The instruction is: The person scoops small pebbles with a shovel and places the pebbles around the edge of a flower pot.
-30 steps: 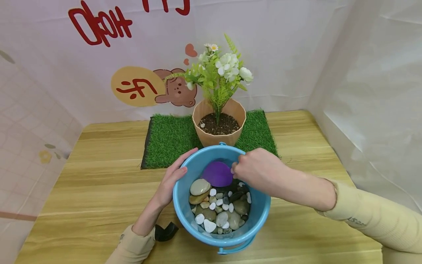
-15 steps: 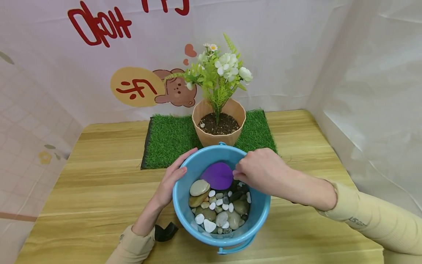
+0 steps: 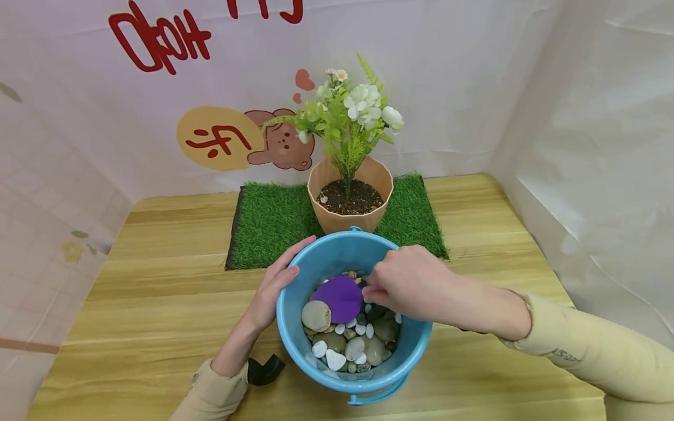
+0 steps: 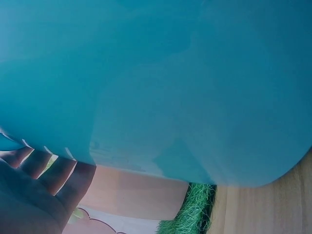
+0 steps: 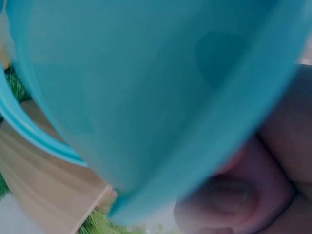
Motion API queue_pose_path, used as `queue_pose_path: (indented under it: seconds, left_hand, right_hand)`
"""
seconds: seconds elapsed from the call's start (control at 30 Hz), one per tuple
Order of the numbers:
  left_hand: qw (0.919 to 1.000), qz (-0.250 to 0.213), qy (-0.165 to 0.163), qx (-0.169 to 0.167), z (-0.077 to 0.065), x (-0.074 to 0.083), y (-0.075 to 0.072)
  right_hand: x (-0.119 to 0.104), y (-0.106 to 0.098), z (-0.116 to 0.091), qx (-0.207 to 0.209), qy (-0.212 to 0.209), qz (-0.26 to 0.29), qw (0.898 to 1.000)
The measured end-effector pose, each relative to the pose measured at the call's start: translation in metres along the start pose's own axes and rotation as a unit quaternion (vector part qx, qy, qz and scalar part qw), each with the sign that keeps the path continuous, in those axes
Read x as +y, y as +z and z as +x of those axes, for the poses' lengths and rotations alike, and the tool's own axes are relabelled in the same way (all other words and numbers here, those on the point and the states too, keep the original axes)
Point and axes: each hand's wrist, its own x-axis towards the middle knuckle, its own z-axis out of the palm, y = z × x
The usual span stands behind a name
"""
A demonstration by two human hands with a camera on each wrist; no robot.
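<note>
A light-blue bucket (image 3: 416,351) stands on the table, its bottom covered with white, grey and brown pebbles (image 3: 355,349). My left hand (image 3: 271,290) holds the bucket's left rim, thumb inside and fingers along the outer wall; the left wrist view shows those fingers (image 4: 61,175) against the blue side. Over the bucket's right side, my right hand (image 3: 413,283) grips a purple shovel. Its rounded purple blade (image 3: 338,299) lies among the pebbles, beside a large pale stone (image 3: 316,316); its handle is hidden by the hand. In the right wrist view the bucket wall hides the blade.
Behind the bucket, a peach flowerpot (image 3: 350,222) with soil and white flowers (image 3: 363,105) stands on a green turf mat (image 3: 274,222). A bucket handle (image 3: 379,397) hangs at the front. Cloth walls (image 3: 447,88) border the wooden table (image 3: 174,286).
My right hand has moved the purple blade toward me and slightly left across the pebbles. The large pale stone has shifted nearer, and pebbles show behind the blade. My left hand stays put.
</note>
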Motion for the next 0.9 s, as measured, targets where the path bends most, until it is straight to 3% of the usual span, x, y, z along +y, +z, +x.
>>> queue_pose_path:
  seconds: [0.2, 0.53, 0.9]
  left_hand:
    - [1.0000, 0.004, -0.004, 0.002, 0.000, 0.000, 0.000]
    - [1.0000, 0.006, -0.003, 0.003, 0.001, 0.000, -0.001]
    - [1.0000, 0.002, -0.002, 0.001, 0.002, 0.000, 0.000]
  right_hand:
    - [-0.002, 0.009, 0.002, -0.007, -0.015, 0.032, 0.999]
    - [-0.005, 0.006, -0.005, -0.016, -0.057, 0.049, 0.997]
    - [0.007, 0.010, -0.004, -0.054, -0.028, 0.132, 0.989]
